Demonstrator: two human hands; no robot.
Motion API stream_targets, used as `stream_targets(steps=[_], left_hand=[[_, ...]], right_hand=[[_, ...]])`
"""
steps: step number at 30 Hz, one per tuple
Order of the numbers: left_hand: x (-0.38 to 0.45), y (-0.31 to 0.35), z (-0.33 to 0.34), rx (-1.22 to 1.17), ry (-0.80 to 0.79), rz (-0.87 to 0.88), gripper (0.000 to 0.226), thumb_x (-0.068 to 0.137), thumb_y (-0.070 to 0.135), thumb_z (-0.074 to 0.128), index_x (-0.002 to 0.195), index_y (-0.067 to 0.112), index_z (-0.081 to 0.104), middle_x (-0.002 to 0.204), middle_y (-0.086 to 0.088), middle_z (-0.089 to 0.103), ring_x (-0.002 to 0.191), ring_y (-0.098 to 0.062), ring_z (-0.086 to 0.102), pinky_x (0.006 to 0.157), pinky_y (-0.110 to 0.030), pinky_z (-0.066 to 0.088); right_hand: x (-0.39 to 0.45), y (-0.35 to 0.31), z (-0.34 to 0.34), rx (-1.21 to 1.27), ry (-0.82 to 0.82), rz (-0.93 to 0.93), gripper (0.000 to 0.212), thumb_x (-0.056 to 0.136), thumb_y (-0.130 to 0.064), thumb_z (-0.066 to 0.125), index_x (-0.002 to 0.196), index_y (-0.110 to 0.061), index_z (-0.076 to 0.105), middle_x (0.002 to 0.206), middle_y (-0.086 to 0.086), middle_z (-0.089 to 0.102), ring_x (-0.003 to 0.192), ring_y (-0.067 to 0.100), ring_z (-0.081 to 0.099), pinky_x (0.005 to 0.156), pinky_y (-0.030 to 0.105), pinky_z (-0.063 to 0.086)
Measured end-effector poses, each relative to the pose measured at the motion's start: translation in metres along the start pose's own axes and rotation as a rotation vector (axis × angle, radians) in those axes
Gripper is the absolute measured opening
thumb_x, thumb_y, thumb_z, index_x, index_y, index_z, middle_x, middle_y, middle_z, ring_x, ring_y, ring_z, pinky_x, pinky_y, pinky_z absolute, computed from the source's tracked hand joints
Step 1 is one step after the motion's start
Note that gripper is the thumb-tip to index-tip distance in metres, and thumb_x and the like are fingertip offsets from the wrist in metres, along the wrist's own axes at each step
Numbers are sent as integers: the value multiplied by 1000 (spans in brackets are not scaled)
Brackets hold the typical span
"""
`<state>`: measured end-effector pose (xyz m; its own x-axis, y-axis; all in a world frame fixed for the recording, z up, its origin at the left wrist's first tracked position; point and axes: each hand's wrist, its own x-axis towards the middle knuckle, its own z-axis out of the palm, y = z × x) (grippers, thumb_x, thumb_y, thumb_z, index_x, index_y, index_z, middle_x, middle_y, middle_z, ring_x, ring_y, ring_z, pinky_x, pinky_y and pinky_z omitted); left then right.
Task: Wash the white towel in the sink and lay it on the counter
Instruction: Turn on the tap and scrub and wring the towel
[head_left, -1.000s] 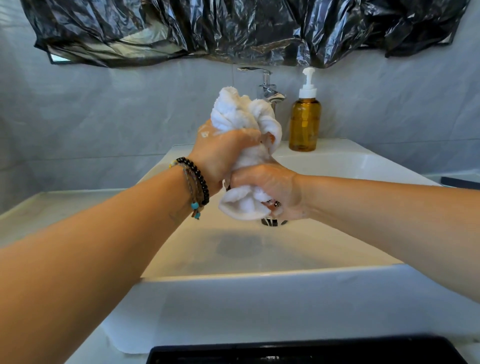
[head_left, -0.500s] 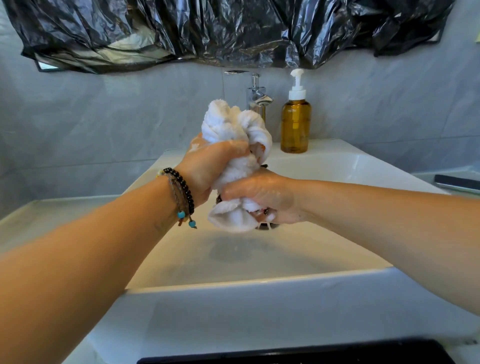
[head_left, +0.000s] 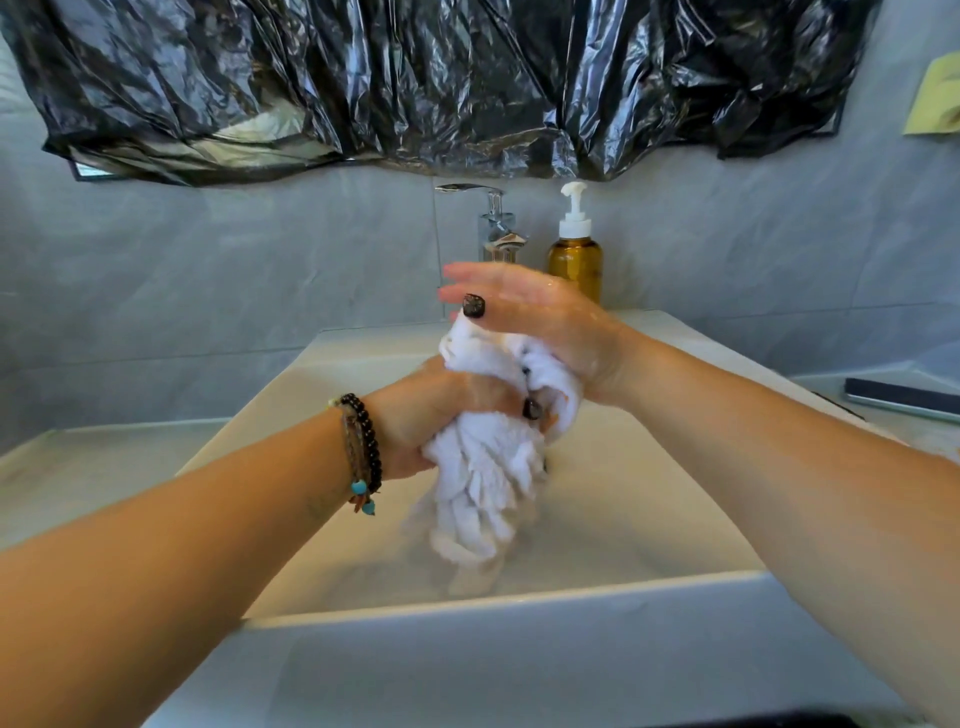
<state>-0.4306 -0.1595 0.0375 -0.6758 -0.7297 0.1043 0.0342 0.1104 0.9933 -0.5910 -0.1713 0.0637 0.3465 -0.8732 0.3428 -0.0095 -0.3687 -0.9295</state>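
Note:
The wet white towel (head_left: 483, 467) is bunched over the white sink (head_left: 519, 597), its lower part hanging loose and blurred above the basin. My left hand (head_left: 436, 415), with beaded bracelets on the wrist, grips the towel around its middle. My right hand (head_left: 535, 322) lies over the towel's top end, fingers stretched straight to the left, palm and thumb against the cloth. The counter (head_left: 78, 467) runs to the left of the sink.
A chrome faucet (head_left: 496, 228) and an amber pump bottle (head_left: 575, 260) stand behind the basin. Crumpled black plastic (head_left: 415, 78) covers the wall above. A dark flat object (head_left: 904, 397) lies on the counter at right.
My right hand has let go of the towel's lower end, risen to its top and opened. The towel now hangs below my left hand instead of sticking up.

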Motion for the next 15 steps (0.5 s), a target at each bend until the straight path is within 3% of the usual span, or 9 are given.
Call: stream_targets(steps=[3,6,9,11,13,15], left_hand=[[-2,-3,4,-92,-57,-111,11,66,12,67,72,12,76,74,-9,71,65,-18,69,61,-26,57],[0,-9,9,-102,-7,-160,13,70,10,61,75,9,73,75,-12,70,65,-20,68,63,-28,58],[4,-15,16,-55,73,-181,28,67,9,64,95,4,65,83,-17,68,71,-26,68,71,-35,58],[6,-18,20,1,152,-209,42,64,10,67,105,3,64,88,-20,69,77,-30,68,77,-40,58],[8,-21,23,59,234,-246,53,60,13,69,111,1,64,91,-19,71,82,-32,70,85,-46,57],[9,-24,28,109,313,-285,61,53,19,72,112,4,64,92,-18,73,86,-34,71,89,-50,55]], right_hand=[[-6,-2,6,14,41,26,35,81,-19,73,111,-2,69,112,15,70,100,25,68,87,36,55],[-6,3,12,61,178,107,12,78,-12,78,82,-4,71,95,18,74,87,29,71,86,40,57],[-5,9,20,60,319,213,26,71,-24,85,71,-7,66,90,23,72,82,33,70,84,47,57],[-3,12,23,69,401,285,26,71,-27,85,70,-9,67,76,15,71,70,27,67,77,43,58],[-1,15,25,73,456,340,22,71,-19,79,57,-15,62,61,7,62,62,28,58,65,39,51],[2,21,24,77,490,375,37,68,-10,67,37,-18,49,47,2,47,56,26,46,60,35,39]])
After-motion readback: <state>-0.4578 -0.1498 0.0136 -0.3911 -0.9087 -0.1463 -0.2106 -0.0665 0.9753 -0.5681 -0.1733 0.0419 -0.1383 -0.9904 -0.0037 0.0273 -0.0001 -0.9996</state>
